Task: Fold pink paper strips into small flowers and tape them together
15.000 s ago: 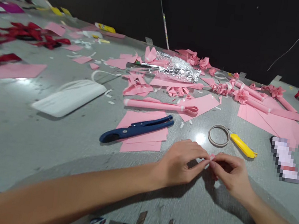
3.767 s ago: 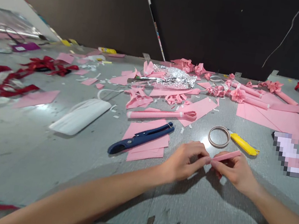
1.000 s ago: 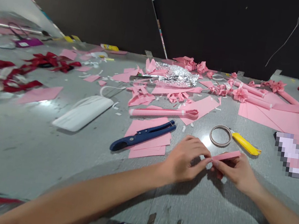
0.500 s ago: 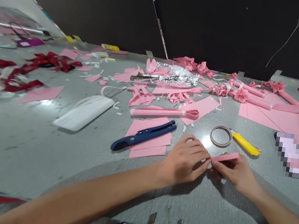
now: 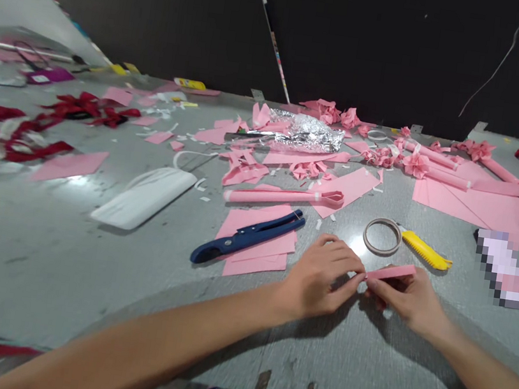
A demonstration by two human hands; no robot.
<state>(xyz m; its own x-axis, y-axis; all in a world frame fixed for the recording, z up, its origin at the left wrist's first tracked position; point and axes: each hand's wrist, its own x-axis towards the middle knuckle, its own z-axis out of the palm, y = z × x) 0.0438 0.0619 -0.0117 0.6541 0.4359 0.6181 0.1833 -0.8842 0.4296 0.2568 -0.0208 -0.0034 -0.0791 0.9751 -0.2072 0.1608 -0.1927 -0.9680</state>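
A narrow folded pink paper strip (image 5: pixel 391 273) lies between the fingers of my right hand (image 5: pixel 411 301), thumb in front and fingers behind. My left hand (image 5: pixel 325 278) pinches the strip's left end between thumb and forefinger, so the two hands' fingertips nearly meet. Just beyond them a grey roll of tape (image 5: pixel 382 236) lies flat, with a yellow utility knife (image 5: pixel 426 250) touching or close to its right side. To the left of my left hand, dark blue scissors (image 5: pixel 248 237) rest across several pink paper sheets (image 5: pixel 257 264).
A long rolled pink paper piece (image 5: pixel 283 196) lies behind the scissors. Crumpled foil (image 5: pixel 307 130), pink paper flowers (image 5: pixel 417 164) and scraps fill the back. On the left are a white paper bag (image 5: pixel 145 198) and red ribbons (image 5: pixel 83 106). A blurred-out phone (image 5: pixel 505 267) lies right.
Almost nothing differs. The view has shifted slightly, and both hands keep their pinch on the pink strip in the same place.
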